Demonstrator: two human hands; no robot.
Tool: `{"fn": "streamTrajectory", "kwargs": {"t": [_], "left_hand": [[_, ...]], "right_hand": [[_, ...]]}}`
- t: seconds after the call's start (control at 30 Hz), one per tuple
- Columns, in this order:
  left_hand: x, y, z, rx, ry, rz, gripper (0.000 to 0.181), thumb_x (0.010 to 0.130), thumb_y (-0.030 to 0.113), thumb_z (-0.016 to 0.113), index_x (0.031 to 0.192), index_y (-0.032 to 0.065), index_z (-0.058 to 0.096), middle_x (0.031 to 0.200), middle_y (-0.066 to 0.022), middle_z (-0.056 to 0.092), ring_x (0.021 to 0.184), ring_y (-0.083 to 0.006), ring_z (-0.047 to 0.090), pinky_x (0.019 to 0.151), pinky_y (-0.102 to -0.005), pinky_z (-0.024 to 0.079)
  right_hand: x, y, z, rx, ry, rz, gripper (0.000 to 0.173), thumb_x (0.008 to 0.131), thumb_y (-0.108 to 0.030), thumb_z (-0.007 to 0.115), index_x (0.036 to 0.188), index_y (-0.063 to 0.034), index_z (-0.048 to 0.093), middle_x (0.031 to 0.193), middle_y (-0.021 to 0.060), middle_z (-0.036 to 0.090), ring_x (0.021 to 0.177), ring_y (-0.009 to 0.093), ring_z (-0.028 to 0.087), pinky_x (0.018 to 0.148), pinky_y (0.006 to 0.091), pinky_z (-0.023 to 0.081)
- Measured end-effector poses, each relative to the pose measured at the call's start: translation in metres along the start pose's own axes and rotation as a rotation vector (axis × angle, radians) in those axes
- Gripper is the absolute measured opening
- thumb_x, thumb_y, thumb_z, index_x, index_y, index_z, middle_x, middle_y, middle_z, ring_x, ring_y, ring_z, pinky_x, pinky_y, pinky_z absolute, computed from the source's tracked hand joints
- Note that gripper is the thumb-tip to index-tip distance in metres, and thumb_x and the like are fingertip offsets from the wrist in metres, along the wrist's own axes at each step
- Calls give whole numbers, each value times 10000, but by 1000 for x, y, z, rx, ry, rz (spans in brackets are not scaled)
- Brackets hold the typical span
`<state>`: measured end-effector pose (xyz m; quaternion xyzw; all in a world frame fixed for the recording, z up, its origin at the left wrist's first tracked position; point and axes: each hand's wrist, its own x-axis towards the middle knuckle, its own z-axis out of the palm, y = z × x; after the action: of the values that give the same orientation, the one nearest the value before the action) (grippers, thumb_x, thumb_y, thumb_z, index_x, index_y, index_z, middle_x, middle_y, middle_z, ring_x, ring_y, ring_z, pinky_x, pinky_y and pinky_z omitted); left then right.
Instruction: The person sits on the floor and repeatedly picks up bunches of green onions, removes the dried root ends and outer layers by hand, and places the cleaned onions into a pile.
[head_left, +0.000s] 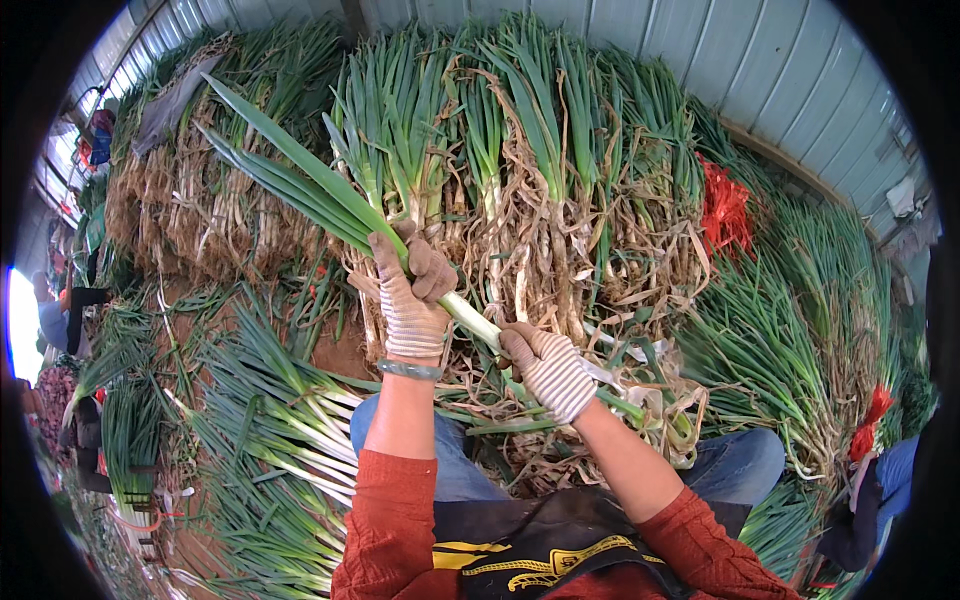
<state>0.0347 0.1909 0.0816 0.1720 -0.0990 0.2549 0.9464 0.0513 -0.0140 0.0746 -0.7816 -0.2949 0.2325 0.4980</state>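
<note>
A large green onion stalk (466, 315) slants across the middle of the view, its broad green leaves (300, 176) reaching to the upper left. My left hand (412, 289), in a striped glove with brown fingers, is closed around the stalk where white turns to green. Lower down, near the root end, my right hand (551, 367) in a matching glove has its fingers on the white shaft; the root tip is mostly hidden by them. Peeled dry leaves and stripped layers (667, 420) lie below and beside my right hand.
Unpeeled onions (525, 202) with dry husks stand heaped ahead against a corrugated metal wall (772, 67). Cleaned onions (322, 442) lie at my left. Red plastic ties (724, 206) hang at the right of the heap. Other people (56, 322) sit at the far left and right edges.
</note>
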Motion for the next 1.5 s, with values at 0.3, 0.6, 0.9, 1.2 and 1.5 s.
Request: {"fn": "streamTrajectory", "kwargs": {"t": [0.3,0.6,0.9,1.2,1.5], "left_hand": [[-7,-12,25,184,235,53,446,899,510,656,1112,128,570,647,85,327,449,-16,234,412,-187,210],[-15,-6,22,277,215,5,531,856,578,677,1087,116,556,657,50,415,468,-51,304,431,-215,260],[-11,-21,41,314,28,-19,546,820,679,616,1029,177,567,677,63,367,563,-98,357,563,-289,383],[-29,-1,40,637,-249,-135,787,762,828,506,795,48,601,728,-53,544,742,-221,553,696,-391,470],[-33,-2,37,130,-245,-233,564,837,639,622,1109,150,551,777,-9,556,645,-146,564,592,-304,492]], "right_hand": [[-7,0,13,-317,246,-295,417,982,-316,548,1283,-28,566,906,166,688,775,281,672,695,379,540],[-2,-3,5,-50,57,-57,375,1008,-313,496,1204,-14,612,756,135,669,684,222,650,638,343,523],[-5,-17,-15,985,-340,406,364,1012,-328,515,1172,-14,606,792,52,676,614,91,607,507,204,470],[-4,-21,-11,506,-609,183,146,915,-126,644,1027,-56,583,769,-8,568,608,73,527,519,214,483],[0,20,18,1212,-103,465,183,969,-176,572,1114,-65,555,763,52,621,664,180,626,546,318,540]]}}
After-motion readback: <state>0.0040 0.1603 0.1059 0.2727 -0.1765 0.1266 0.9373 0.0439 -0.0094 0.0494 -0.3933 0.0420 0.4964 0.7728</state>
